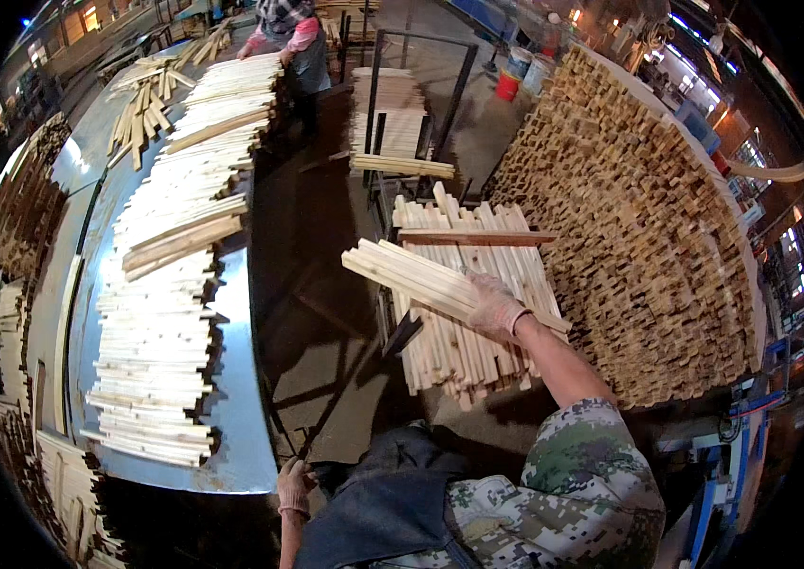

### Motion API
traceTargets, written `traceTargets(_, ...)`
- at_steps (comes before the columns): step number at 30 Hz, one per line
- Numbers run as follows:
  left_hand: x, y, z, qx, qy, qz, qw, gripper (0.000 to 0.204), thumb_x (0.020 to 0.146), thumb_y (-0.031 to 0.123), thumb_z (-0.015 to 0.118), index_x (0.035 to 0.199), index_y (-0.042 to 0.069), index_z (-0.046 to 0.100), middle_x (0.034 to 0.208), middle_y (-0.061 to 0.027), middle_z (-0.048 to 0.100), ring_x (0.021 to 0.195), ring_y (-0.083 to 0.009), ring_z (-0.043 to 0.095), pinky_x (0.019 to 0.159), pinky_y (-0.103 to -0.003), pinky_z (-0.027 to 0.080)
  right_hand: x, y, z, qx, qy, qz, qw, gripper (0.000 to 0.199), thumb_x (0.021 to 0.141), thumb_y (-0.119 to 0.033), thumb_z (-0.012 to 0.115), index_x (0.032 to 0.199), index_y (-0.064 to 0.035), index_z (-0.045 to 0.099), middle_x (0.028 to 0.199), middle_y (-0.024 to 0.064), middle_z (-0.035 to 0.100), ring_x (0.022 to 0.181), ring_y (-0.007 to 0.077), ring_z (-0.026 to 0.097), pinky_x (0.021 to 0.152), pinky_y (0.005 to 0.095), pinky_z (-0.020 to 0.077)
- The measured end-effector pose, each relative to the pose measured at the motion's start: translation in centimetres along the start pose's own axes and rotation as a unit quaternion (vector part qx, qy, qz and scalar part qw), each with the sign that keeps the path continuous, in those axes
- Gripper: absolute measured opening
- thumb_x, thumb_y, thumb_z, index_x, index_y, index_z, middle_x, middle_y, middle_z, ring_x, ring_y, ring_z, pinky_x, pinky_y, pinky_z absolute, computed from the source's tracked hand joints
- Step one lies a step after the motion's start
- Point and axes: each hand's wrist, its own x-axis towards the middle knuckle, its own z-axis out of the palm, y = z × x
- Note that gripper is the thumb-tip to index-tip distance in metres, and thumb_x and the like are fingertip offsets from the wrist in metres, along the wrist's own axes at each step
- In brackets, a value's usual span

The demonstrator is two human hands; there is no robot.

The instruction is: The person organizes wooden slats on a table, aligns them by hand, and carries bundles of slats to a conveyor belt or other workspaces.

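Note:
My right hand (495,305), in a pale glove, grips a small bundle of pale wooden strips (407,275), its fingers wrapped over their near right end. The bundle lies slantwise above a layer of wooden strips (459,360) stacked on a dark metal cart frame (402,334). Across that stack rests one darker reddish strip (478,237). Low in the view, my left hand (295,486), also gloved, is closed around the end of a dark metal bar (326,412) beside the cart.
On the left, a metal table (236,379) carries a long row of pale strips (155,322). A person (293,43) stands at its far end. A tall stack of wood pieces (630,228) rises at right. Beyond the cart are another loaded cart (392,104) and a red bucket (507,87).

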Motion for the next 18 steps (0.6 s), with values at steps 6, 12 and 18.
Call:
traceTargets(6,-2.6,0.7,10.8,-0.009,0.016,-0.039,0.999,0.056,0.103,0.023,0.069,0.151,0.001,0.052,0.112,-0.0150,0.072,0.083,-0.0274,0.073,0.070,-0.042,0.061,5.5,6.5,-3.7,-0.082,-0.022,-0.082,0.993,0.107,0.073,-0.023,0.080,0.167,-0.0072,0.031,0.152,0.0212,0.054,0.138,0.0372,0.053,0.119,0.0448,0.0420)
traceTargets(12,-5.7,3.6,19.1,0.064,-0.008,-0.064,0.996,0.058,0.099,0.021,0.069,0.151,-0.001,0.052,0.107,-0.0129,0.073,0.081,-0.0245,0.072,0.077,-0.038,0.059,8.5,8.9,-7.5,-0.160,-0.092,-0.078,0.980,0.104,0.075,-0.020,0.072,0.169,-0.0100,0.027,0.150,0.0187,0.054,0.137,0.0340,0.054,0.118,0.0419,0.0394)
traceTargets(18,-7.4,5.5,22.4,0.086,0.059,-0.060,0.993,0.061,0.098,0.019,0.067,0.153,-0.003,0.050,0.107,-0.0118,0.072,0.086,-0.0240,0.071,0.079,-0.036,0.058,9.4,11.7,-4.8,-0.170,-0.035,-0.090,0.981,0.102,0.079,-0.025,0.075,0.169,-0.0108,0.029,0.157,0.0197,0.048,0.146,0.0366,0.045,0.123,0.0475,0.0310)
